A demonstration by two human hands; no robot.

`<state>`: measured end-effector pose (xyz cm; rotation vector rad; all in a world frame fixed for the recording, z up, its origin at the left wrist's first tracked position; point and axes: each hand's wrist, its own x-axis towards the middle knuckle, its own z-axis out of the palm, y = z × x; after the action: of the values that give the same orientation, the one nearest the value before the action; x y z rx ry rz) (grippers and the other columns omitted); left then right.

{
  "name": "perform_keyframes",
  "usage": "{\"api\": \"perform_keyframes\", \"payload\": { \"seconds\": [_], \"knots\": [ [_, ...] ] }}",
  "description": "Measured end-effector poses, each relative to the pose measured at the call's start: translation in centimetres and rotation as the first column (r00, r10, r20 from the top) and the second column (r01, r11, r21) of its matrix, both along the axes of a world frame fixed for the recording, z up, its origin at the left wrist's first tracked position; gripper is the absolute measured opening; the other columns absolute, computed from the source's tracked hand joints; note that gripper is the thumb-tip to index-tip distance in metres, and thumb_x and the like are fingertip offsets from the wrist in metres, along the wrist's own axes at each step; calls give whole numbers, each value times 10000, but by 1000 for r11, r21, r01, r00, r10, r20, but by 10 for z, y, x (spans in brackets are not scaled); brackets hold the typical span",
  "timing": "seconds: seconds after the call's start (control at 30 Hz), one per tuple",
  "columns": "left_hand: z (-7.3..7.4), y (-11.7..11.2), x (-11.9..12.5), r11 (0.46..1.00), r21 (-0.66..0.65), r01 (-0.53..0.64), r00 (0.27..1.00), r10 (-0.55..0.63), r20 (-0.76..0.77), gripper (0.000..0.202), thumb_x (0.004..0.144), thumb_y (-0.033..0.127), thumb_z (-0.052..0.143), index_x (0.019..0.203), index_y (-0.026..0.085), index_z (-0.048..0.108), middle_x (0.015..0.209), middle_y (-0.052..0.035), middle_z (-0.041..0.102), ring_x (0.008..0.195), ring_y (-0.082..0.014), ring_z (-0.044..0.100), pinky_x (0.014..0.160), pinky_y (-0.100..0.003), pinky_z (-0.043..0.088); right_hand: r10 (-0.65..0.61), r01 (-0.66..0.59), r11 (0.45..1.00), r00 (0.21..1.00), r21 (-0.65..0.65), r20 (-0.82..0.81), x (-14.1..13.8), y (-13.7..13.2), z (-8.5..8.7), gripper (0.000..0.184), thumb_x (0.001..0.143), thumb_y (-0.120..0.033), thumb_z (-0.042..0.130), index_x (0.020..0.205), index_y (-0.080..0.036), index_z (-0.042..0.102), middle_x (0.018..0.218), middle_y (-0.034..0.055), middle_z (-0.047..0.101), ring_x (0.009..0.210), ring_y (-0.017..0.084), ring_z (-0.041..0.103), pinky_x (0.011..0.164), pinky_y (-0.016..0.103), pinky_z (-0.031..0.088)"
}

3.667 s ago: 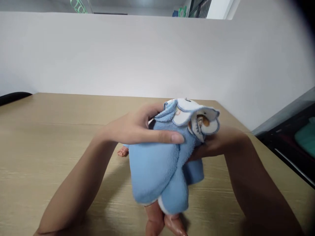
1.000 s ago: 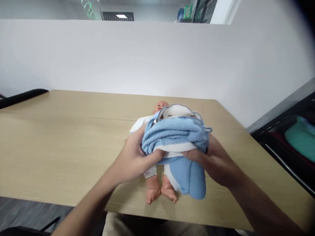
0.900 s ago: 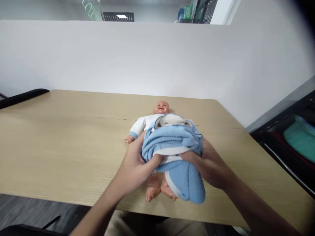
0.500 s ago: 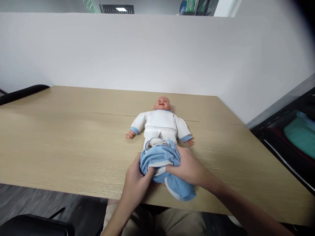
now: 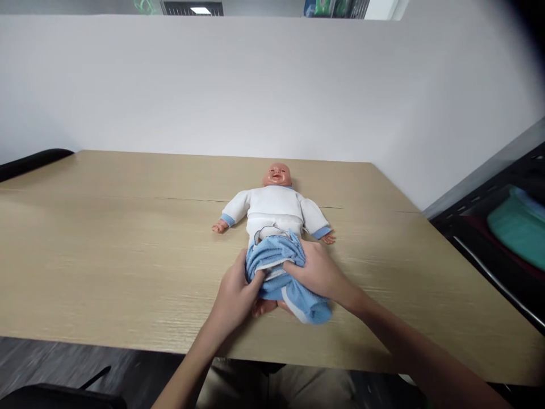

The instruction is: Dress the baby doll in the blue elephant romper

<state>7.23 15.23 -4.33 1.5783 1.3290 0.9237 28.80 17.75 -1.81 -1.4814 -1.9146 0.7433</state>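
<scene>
A baby doll (image 5: 276,205) in a white top lies on its back on the wooden table (image 5: 106,250), head pointing away from me. A bunched blue fleece garment (image 5: 276,267) covers its legs up to about the hips. My left hand (image 5: 234,289) grips the garment's left side, fingers curled into the cloth. On the other side, my right hand (image 5: 317,271) holds the same garment with closed fingers. One doll foot (image 5: 261,307) peeks out beneath the cloth.
A white partition wall (image 5: 170,85) runs behind the table. To the right stands a dark rack (image 5: 502,238) holding a teal item (image 5: 519,227). A black chair back (image 5: 29,162) shows at far left. The table's near edge is close to my lap.
The garment, held up over the doll's torso a second ago, has come down to the doll's legs and hips. Both hands have kept their grip on it and moved toward me.
</scene>
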Motion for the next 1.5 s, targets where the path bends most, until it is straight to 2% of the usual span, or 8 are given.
{"api": "perform_keyframes", "payload": {
  "seconds": [0.13,0.37,0.63,0.93,1.07,1.23,1.37,1.5],
  "knots": [
    [-1,-27,-6,999,-43,-14,999,15,29,313,1032,449,558,1245,221,586,1154,-69,711,1112,-281,660,969,-386,500,70,-68,996,997,-65,29,-5,-14,18,94,854,-277,681,832,-216,613,795,12,727,723,189,633,677,315,442],
    [-18,-72,-28,980,-197,-25,998,14,-61,474,1028,551,525,1384,238,546,1316,-119,714,1260,-320,673,1055,-431,530,233,-216,959,969,-182,78,-23,-44,26,79,815,-240,684,798,-222,609,816,-3,736,711,173,621,656,305,387],
    [-19,-72,-35,981,-189,-45,987,15,-157,426,981,564,530,1271,256,577,1141,-119,762,1078,-355,732,893,-450,568,251,-218,958,952,-186,177,-34,-50,26,53,832,-248,632,882,-234,621,954,49,746,842,259,672,756,391,426],
    [-16,-65,-34,983,-183,-1,986,-29,-161,429,1045,589,433,1122,259,697,1151,-136,753,1118,-387,639,1051,-553,463,214,-163,967,937,-193,278,-40,-50,17,288,833,-298,661,1107,-234,602,1092,118,749,973,345,710,800,444,498],
    [-22,-67,-34,983,-169,-67,993,49,-109,431,1002,603,499,1089,266,754,1216,-141,768,1216,-417,626,1114,-602,447,212,-169,962,957,-213,198,-39,-47,15,315,810,-234,671,1116,-243,597,1093,99,766,981,343,729,819,439,512],
    [-36,-75,-33,959,-231,-166,980,186,68,538,973,629,604,1351,260,708,1496,-150,675,1452,-410,537,1264,-632,350,213,-205,952,977,-227,10,-29,-46,13,352,832,-310,796,1127,-269,609,1124,64,790,1014,338,738,836,431,530],
    [-40,-74,-25,971,-142,-191,960,215,180,559,1023,586,597,1466,245,589,1572,-143,595,1503,-340,510,1286,-543,369,168,-200,944,976,-261,-138,-25,-43,6,443,828,-310,834,1229,-267,650,1167,56,802,1064,326,748,896,438,575],
    [-35,-59,-17,977,36,-212,954,199,226,381,1068,516,580,1329,239,605,1342,-101,676,1279,-267,636,1116,-403,515,187,-254,946,934,-200,-303,-24,-36,-2,474,800,-176,785,1251,-258,664,1199,29,804,1089,278,751,991,432,586]
  ]
}}
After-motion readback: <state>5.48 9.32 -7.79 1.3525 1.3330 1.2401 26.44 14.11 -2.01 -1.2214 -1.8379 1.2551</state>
